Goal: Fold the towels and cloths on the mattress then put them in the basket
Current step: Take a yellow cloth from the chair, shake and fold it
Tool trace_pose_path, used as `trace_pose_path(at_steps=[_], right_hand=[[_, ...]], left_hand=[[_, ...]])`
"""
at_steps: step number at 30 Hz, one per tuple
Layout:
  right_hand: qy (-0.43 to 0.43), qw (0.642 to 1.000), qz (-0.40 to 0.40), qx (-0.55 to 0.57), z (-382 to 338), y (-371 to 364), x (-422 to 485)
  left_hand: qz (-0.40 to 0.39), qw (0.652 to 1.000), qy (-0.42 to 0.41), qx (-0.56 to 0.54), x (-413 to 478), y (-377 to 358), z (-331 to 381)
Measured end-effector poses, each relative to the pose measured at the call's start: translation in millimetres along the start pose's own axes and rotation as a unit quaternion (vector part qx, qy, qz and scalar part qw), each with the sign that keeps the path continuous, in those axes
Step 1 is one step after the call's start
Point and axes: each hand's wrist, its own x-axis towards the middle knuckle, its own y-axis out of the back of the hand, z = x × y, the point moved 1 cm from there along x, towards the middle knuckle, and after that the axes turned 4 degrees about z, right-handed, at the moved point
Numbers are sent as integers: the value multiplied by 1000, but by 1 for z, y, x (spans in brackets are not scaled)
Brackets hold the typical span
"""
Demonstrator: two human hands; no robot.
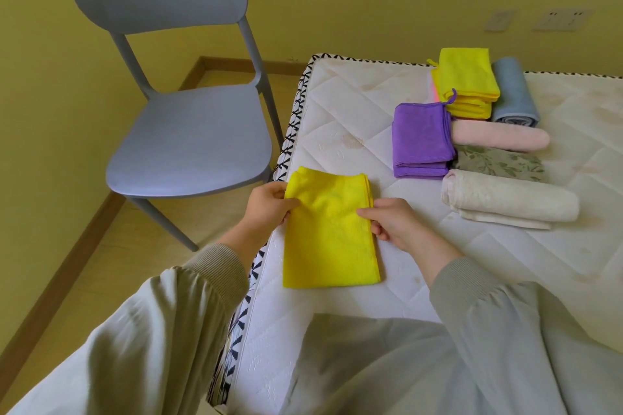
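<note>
Hands grip a folded yellow cloth [328,232] that lies flat by the left edge of the mattress [354,111]. The left hand [269,204] pinches the cloth's left side with the thumb on top, and the right hand [392,224] pinches its right side, fingers curled. Toward the far edge, folded and rolled pieces sit close together: a purple cloth [421,140], a stack of yellow cloths [467,81] behind it, a blue rolled towel [512,91] just beside that stack, then a pink rolled towel [499,136], a leaf-patterned cloth [499,162] and a cream rolled towel [505,199]. A grey chair [188,138] stands on the floor beside the mattress's left edge.
</note>
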Motion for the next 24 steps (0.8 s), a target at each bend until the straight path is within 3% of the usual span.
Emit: trace_pose_path(at_steps=[2, 5, 9, 11, 15, 21, 24], right_hand=[[28, 998, 29, -40, -2, -1, -1], [-7, 997, 68, -30, -5, -3, -1], [-79, 996, 6, 49, -13, -4, -5], [-103, 990, -21, 92, -13, -3, -9], [-126, 980, -49, 147, -11, -5, -10], [-101, 977, -9, 185, -8, -11, -8], [-76, 978, -11, 193, -9, -10, -11]], left_hand=[[32, 998, -13, 49, 3, 2, -8], [68, 989, 19, 129, 4, 3, -15], [-23, 981, 191, 14, -6, 2, -3], [-58, 970, 230, -60, -9, 0, 1], [-59, 960, 242, -127, -6, -6, 5], [3, 966, 230, -122, 4, -19, -8], [-2, 955, 217, -201, 2, -19, -12]])
